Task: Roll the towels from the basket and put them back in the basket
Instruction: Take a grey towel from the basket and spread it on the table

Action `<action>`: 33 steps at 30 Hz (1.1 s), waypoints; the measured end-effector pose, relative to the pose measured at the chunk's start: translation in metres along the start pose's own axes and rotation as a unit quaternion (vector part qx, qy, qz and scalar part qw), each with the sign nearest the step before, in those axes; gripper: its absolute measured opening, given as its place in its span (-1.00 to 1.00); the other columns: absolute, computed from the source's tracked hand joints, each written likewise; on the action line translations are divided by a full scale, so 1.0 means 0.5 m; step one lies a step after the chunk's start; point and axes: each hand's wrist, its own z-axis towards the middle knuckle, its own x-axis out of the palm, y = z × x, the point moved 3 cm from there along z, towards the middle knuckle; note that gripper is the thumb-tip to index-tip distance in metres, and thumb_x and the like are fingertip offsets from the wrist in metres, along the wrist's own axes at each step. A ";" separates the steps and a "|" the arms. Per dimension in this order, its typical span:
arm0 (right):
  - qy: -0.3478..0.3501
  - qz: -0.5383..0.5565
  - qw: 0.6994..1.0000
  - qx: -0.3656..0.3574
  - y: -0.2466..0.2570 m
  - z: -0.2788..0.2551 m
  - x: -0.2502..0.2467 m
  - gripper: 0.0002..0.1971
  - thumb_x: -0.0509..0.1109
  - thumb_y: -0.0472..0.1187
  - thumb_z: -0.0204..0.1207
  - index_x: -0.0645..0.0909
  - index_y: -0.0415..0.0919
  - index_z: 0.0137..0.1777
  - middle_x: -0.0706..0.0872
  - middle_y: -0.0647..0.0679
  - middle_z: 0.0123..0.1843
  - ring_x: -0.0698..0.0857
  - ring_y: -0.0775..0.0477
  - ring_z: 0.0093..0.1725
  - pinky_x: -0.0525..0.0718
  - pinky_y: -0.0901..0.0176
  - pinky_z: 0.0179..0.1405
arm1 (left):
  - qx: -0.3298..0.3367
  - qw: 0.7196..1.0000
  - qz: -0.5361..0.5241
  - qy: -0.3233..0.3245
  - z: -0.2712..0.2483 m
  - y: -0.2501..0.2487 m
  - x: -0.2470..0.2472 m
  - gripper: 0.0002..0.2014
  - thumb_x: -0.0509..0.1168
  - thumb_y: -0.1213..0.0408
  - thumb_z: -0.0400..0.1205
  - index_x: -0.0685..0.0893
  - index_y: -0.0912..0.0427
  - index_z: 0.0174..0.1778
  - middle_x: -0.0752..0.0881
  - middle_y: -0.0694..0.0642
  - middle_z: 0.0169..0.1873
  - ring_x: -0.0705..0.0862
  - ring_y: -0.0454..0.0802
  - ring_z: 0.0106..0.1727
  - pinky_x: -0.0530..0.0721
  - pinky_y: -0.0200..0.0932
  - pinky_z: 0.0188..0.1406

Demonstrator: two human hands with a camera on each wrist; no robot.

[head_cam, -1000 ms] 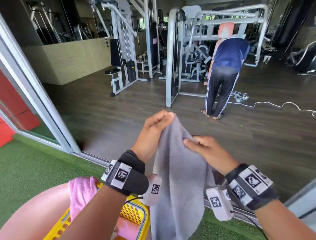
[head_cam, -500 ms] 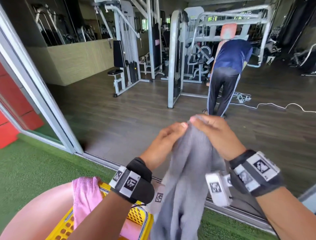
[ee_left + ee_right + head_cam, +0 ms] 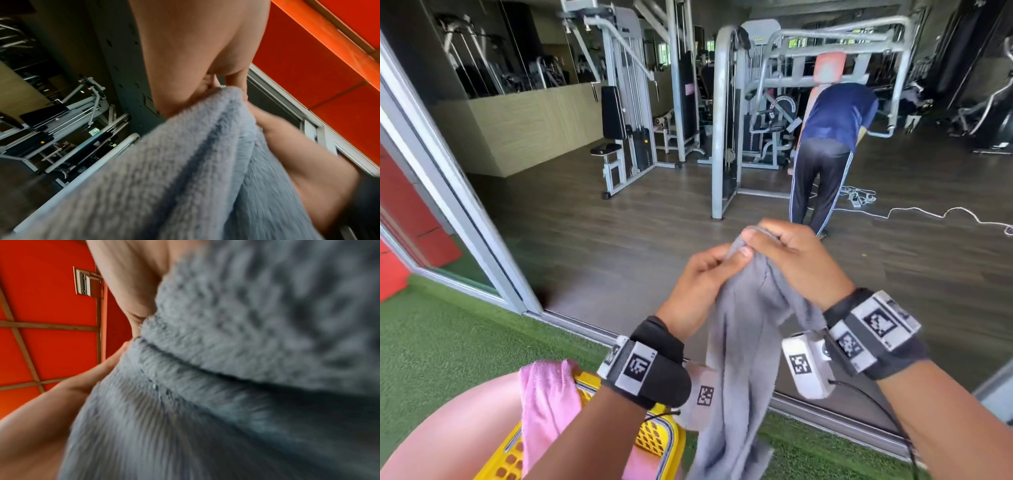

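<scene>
Both hands' fingers (image 3: 748,251) pinch the grey towel (image 3: 743,342) (yellow basket (image 3: 654,442) in head view only).

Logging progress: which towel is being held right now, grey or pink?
The grey towel, pinched at its top by both hands; the pink towel hangs untouched over the yellow basket rim.

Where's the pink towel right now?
In the head view it is at lower left: the pink towel hangs over the yellow basket rim, just left of the left forearm.

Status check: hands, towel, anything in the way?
Left hand and right hand both pinch the grey terry towel at its top; unrolled, hanging. Pink towel drapes over yellow plastic basket. Nothing blocking.
</scene>
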 end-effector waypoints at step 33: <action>-0.061 0.123 0.988 0.066 -0.047 -0.053 -0.017 -0.87 0.43 -0.33 0.54 0.74 -0.21 0.05 0.80 -0.16 -0.10 0.68 0.06 -0.10 0.59 0.13 0.04 | -0.036 0.999 0.021 0.024 -0.019 0.046 0.041 -0.73 0.22 0.24 0.72 0.67 0.38 0.16 0.74 0.12 0.00 0.67 -0.06 0.03 0.58 -0.25 0.02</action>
